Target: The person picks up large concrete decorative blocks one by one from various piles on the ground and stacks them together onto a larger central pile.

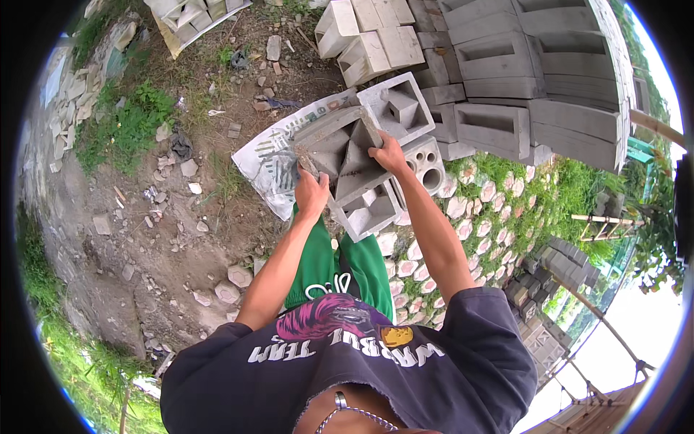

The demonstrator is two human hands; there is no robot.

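A grey concrete ventilation block [329,135] with slanted inner webs is held up in front of me, tilted. My left hand [312,192] is closed round its near left edge, and my right hand [389,153] grips its right edge. Beneath and beside it are more concrete blocks: a square-framed block [423,108] beyond my right hand, a block with round holes [433,179] to the right of it, and an open-celled block [376,217] close to my legs. The held block hides parts of these. A white printed sack [264,155] lies flat on the ground under the left side.
Tall stacks of grey blocks [499,69] rise at the far right, with paler blocks [383,43] beside them. Hexagonal pavers [499,210] set in grass cover the right ground. Rubble and stones [189,168] litter the dirt at left. More stacked blocks [538,289] stand at right.
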